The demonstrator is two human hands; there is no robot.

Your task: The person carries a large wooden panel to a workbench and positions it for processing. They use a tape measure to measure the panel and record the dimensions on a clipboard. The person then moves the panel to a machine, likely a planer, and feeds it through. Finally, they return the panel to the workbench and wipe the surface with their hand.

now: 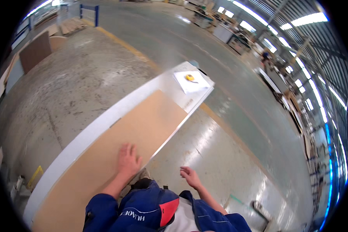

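My left hand [129, 161] lies palm down on a long brown board [110, 145], possibly fibreboard, with its fingers a little apart. The board rests on a long, narrow white worktop [84, 133] in front of me and to my left. My right hand [190, 176] hangs in the air over the floor, clear of the worktop. Its fingers are loosely bent, and nothing shows in them. White paper sheets [184, 84] lie at the worktop's far end. On them sits a yellow tape measure [189, 77].
Brown and grey panels [36, 52] lean at the far left, near a blue post [97, 16]. A yellow line [124, 43] crosses the concrete floor. Machines and benches [232, 37] line the far right side. A metal frame part [261, 210] stands low at my right.
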